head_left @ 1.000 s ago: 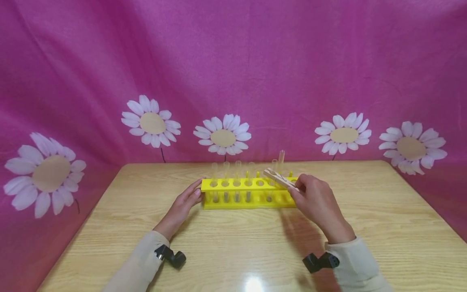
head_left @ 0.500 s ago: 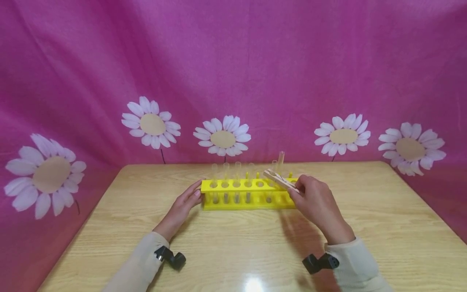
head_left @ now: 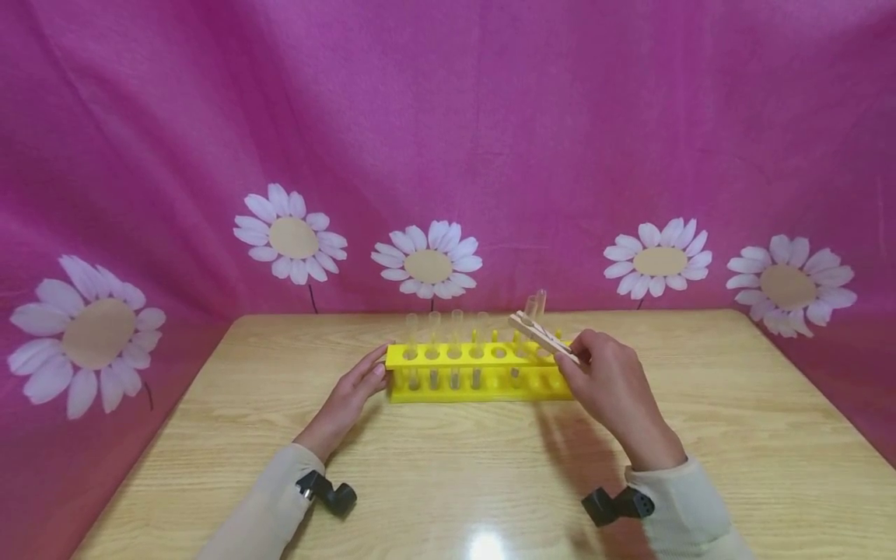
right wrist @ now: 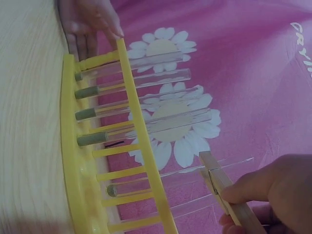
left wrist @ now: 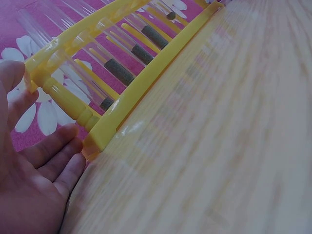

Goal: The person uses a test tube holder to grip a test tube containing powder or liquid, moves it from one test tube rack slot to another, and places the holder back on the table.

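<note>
A yellow test tube rack (head_left: 448,395) stands on the table, several clear tubes with dark contents in its left holes. My left hand (head_left: 357,381) is at its left end, its fingertips touching the end post and upper plate in the left wrist view. My right hand (head_left: 607,381) pinches a wooden test tube clamp (head_left: 542,334) between thumb and fingers. The clamp's tip is around the upper part of a test tube (right wrist: 139,186). This tube leans slightly, still through the upper plate, its dark bottom (right wrist: 112,190) raised off the rack's base.
Another clear tube (head_left: 541,299) stands upright at the rack's rear, just behind the clamped one. Yellow pegs (head_left: 495,335) line the back row. The wood-grain table (head_left: 448,467) reaches back to a pink cloth (head_left: 476,140) printed with daisies.
My right hand has lifted the clamp slightly up and to the right. The clamped test tube has risen and tilted with it. My left hand and the rack stay in place.
</note>
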Available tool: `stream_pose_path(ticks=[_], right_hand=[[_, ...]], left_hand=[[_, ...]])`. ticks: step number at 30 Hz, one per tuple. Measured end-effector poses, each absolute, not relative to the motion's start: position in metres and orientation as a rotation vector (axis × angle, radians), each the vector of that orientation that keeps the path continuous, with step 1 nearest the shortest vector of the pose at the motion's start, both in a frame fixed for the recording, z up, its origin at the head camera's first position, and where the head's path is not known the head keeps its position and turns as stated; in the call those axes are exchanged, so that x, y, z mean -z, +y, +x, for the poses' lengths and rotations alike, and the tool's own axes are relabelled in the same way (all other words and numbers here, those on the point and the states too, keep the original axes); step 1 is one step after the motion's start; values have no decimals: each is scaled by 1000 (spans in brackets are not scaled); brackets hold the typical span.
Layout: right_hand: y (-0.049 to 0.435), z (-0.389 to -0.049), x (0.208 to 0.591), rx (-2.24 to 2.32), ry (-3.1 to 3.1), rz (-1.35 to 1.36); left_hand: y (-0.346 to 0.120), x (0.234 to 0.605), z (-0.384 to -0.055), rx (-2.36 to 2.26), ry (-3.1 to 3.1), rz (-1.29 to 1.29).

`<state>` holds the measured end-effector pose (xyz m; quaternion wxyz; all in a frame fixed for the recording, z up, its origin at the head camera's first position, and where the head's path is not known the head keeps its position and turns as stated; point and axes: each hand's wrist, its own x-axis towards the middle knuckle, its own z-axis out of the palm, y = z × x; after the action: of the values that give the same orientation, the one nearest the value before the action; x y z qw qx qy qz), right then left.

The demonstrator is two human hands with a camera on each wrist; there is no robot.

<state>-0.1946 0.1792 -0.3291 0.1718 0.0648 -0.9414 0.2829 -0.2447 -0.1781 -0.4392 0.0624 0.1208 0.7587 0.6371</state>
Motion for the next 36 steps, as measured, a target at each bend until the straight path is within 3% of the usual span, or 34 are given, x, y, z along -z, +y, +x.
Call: stream_pose_path(ticks=[36], right_hand=[[179,-181,312,-836,-2474,178]], left_hand=[[-177,438,-246,-1921,2308,380]])
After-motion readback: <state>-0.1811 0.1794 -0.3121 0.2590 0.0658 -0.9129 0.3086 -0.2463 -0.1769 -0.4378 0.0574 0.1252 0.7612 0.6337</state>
